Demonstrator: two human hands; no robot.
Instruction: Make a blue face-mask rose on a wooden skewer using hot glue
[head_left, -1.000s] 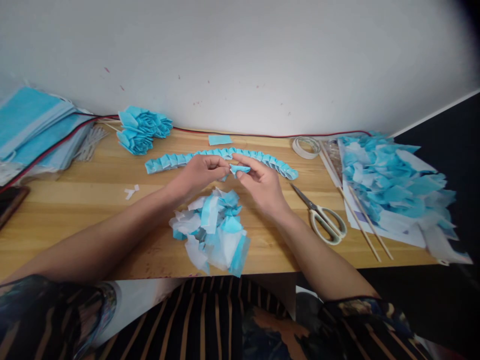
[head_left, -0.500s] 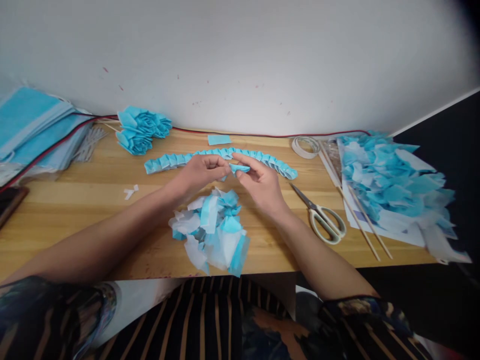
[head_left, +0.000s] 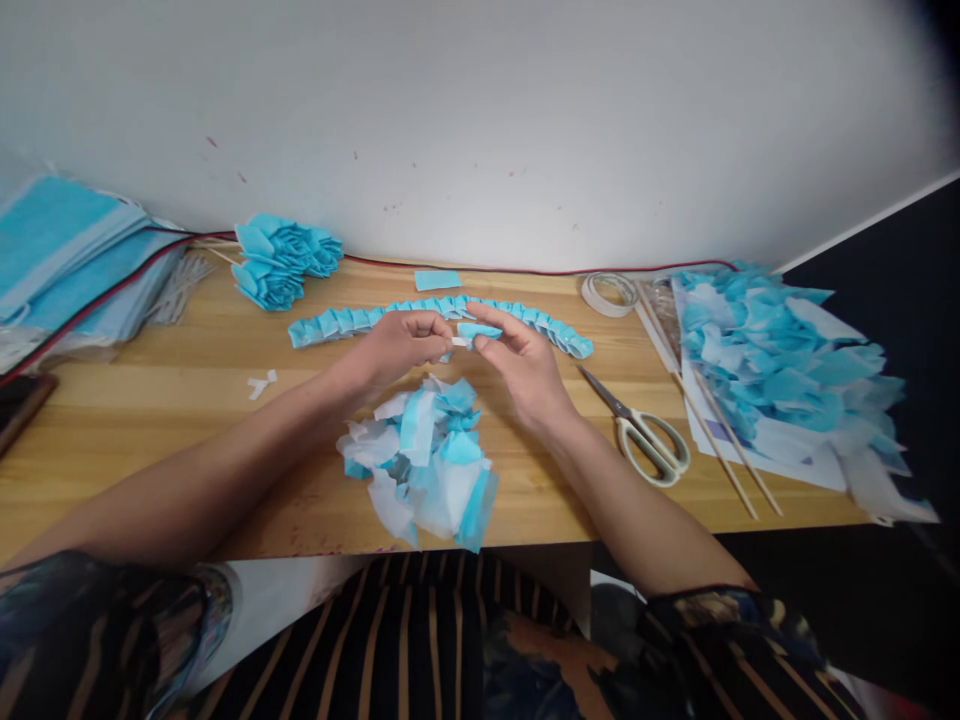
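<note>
"What are the fingers doing?"

"The right hand (head_left: 529,365) pinches a folded blue piece (head_left: 480,331); the left hand (head_left: 397,345) grips a small white strip (head_left: 458,342) at its left end."

"Around them?"

"Behind, an arching pleated blue band (head_left: 341,321); nearer the person, loose scraps (head_left: 420,430); rightward, scissors (head_left: 636,426)."

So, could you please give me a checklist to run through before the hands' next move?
1. Blue piece held in the right hand: ok.
2. White strip held in the left hand: ok, it appears pinched.
3. White strip stuck to the blue piece: cannot tell.
4. Scissors laid down: ok, on the table.
5. Loose scraps tidied away: not ok, heaped on the table's near side.
6. Folded row untouched by the hands: cannot tell, they partly cover it.
</note>
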